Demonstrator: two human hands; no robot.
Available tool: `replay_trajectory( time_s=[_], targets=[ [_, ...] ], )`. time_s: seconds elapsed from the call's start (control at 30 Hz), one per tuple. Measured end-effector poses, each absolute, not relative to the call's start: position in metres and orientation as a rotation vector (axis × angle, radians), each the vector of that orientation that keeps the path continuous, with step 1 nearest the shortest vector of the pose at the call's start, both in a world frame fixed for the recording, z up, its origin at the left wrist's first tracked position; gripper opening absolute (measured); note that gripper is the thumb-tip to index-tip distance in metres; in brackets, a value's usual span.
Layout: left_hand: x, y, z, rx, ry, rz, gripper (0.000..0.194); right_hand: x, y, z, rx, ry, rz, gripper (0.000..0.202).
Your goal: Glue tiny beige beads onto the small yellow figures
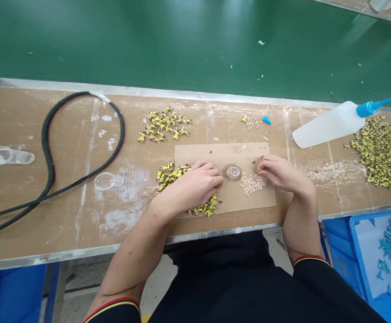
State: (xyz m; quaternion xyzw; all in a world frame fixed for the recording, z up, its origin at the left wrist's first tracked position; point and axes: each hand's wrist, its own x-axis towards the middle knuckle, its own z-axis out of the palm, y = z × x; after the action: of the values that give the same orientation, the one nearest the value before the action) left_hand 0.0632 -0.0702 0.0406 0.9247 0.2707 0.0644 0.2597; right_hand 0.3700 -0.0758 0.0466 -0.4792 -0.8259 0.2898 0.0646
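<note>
My left hand [198, 184] hovers over or rests on a pile of small yellow and dark figure-like pieces [171, 175]. Its fingers are curled down together, and what they hold, if anything, is hidden. At the right side of a flat cardboard sheet [249, 204], my right hand [276, 172] has thumb and fingers pinched together. Anything in that pinch is too small to make out. Just beside it lies a heap of tiny pale pieces [253, 184]. Between the hands sits a small clear round dish [233, 172] with clear contents.
A white squeeze bottle [330, 125] with a blue nozzle lies beside a large yellow-dark pile [380, 152]. More yellow pieces [164, 124] and a blue cap [266, 120] lie behind. Left are a black cable [49, 152] and clear plastic lids [3, 155]. Blue bin [353, 233] below right.
</note>
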Motion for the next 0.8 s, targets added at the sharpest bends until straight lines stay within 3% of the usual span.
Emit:
replay_trajectory(
  time_s=[0.57, 0.8],
  targets=[
    [0.041, -0.060, 0.066, 2.102, 0.987, 0.499, 0.017, 0.361, -0.083, 0.059, -1.126, -2.168, 0.835, 0.009],
    [0.060, -0.073, 0.066, 1.919, 0.884, 0.712, 0.021, 0.343, -0.087, 0.055, -1.034, -2.005, 0.766, 0.020]
  ],
)
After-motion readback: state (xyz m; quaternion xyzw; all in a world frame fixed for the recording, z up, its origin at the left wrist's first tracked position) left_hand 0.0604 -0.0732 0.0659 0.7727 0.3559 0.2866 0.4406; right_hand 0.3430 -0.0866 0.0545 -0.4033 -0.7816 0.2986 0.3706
